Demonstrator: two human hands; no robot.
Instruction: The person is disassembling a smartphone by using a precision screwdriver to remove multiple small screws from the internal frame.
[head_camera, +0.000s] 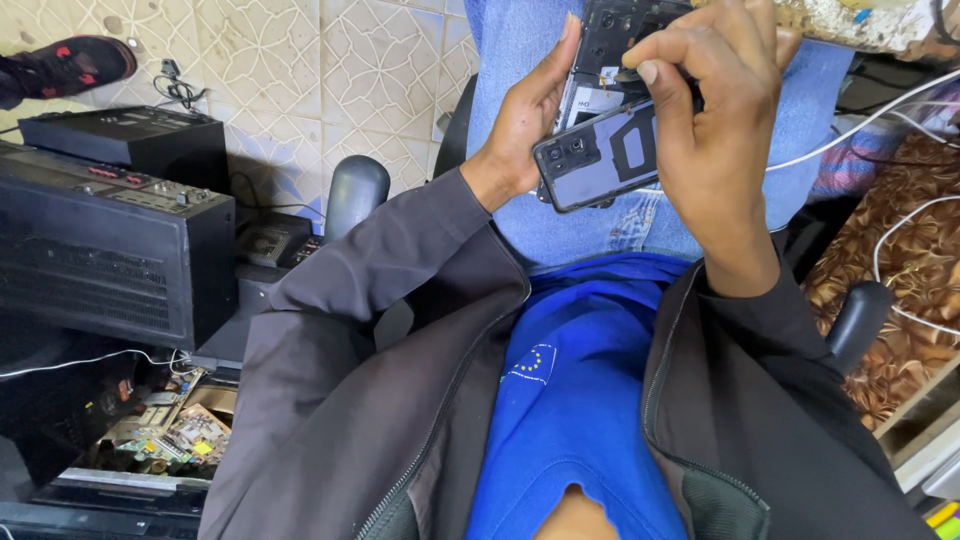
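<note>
Cradling the opened phone (610, 60) over the lap, the left hand (525, 125) clasped its edge to steady it — the right hand (705, 110) pinched the loosened back cover (600, 155), peeling it away.

Opened black smartphone body (620, 40) runs past the top edge. Right hand (715, 110) covers part of the detached dark back cover (600, 155). Components inside the phone too small to identify.
</note>
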